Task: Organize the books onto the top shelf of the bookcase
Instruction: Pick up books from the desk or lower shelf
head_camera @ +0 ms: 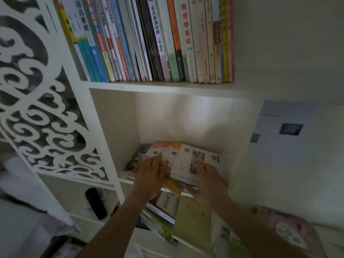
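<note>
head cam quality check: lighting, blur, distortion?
Head view: dim overall, with a bright patch on the back wall of the middle shelf; upright books on the top shelf are fairly sharp, while the left hand, right hand and flat books under them are motion-blurred; wide-angle bending shows in the bookcase edges; right side is soft and murky.

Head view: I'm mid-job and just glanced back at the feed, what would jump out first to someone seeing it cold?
First, the tight row of upright books filling the top shelf. Next, both hands, the left hand and the right hand, lying on a loose pile of flat books in the compartment below. On the left, the white carved scrollwork panel stands out.
</note>
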Available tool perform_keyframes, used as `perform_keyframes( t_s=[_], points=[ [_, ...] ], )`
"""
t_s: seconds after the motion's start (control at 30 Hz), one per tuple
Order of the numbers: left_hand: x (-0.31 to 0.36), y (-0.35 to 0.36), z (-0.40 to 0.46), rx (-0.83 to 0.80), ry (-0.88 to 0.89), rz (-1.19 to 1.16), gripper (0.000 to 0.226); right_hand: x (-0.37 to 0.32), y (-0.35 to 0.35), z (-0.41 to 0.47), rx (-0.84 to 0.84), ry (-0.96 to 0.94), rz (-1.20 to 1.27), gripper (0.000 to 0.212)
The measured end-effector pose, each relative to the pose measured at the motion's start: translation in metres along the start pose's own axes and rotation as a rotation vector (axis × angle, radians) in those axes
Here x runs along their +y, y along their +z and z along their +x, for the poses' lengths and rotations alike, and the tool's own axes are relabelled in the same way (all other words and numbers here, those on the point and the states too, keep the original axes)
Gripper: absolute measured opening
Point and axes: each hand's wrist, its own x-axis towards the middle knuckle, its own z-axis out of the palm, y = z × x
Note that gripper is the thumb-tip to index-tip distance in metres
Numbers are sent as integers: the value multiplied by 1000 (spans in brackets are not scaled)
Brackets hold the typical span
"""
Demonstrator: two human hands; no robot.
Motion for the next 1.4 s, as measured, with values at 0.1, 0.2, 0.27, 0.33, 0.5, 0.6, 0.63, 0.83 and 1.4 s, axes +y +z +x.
perform_keyframes(
  t_s=[0.1,0.2,0.27,0.33,0.5,0.6,0.63,0.83,1.4],
  points=[
    [0,12,-3,39,-22,58,30,2,-1,6,-35,-18,-60,62],
    [5,7,-5,26,-208,-71,38,-4,-1,1,50,-71,-133,50],
    [8,-1,1,56,-323,-155,39,-3,2,0,167,-77,-120,38],
    [10,2,1,83,-337,-232,42,0,-2,4,271,-16,-71,29],
    [1,15,-8,-81,-280,-223,30,-5,-20,19,495,111,119,9],
    [12,-6,3,-14,-366,-368,34,-13,-39,21,645,82,299,26],
    [14,-9,3,-20,-380,-414,33,-17,-46,22,677,77,383,25],
    [6,-45,29,-27,-820,-1229,29,-28,-48,24,434,170,993,14],
    [26,-53,35,111,-688,-1346,45,-44,-5,28,174,237,1372,44]
  ],
)
